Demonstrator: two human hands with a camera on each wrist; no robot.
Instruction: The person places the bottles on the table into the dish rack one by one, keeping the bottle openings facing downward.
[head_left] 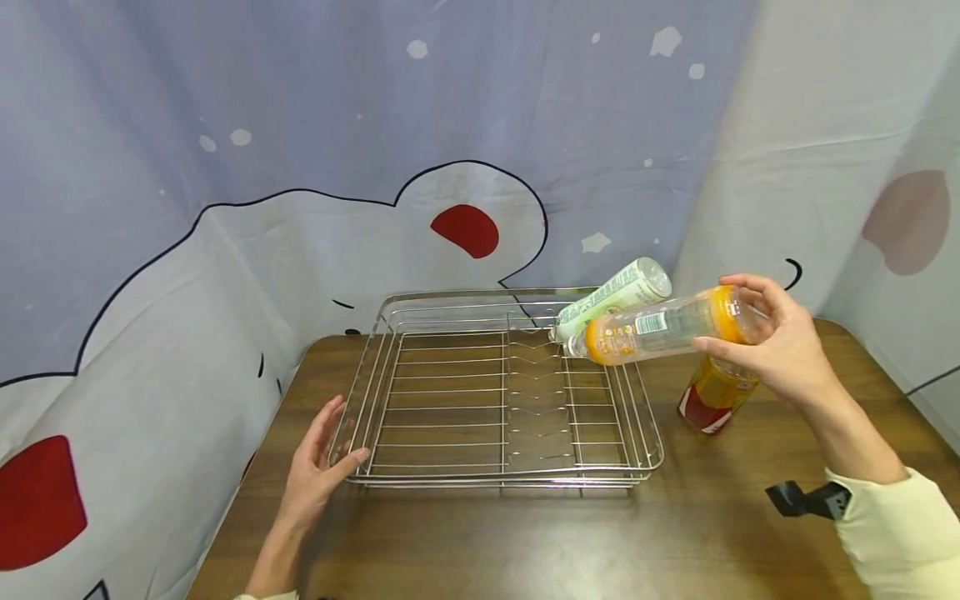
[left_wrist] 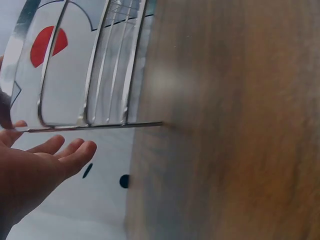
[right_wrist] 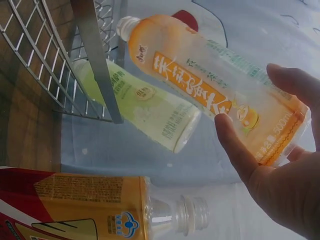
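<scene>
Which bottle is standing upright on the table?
The gold-and-red bottle beside the wire rack; the green-labelled bottle and orange-labelled bottle are tilted.

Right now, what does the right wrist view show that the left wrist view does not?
Only the right wrist view: the right hand holding the orange bottle, the green bottle, and the red and yellow bottle.
Only the left wrist view: the left hand, beside the rack.
Both: the rack, the table and the cloth.
</scene>
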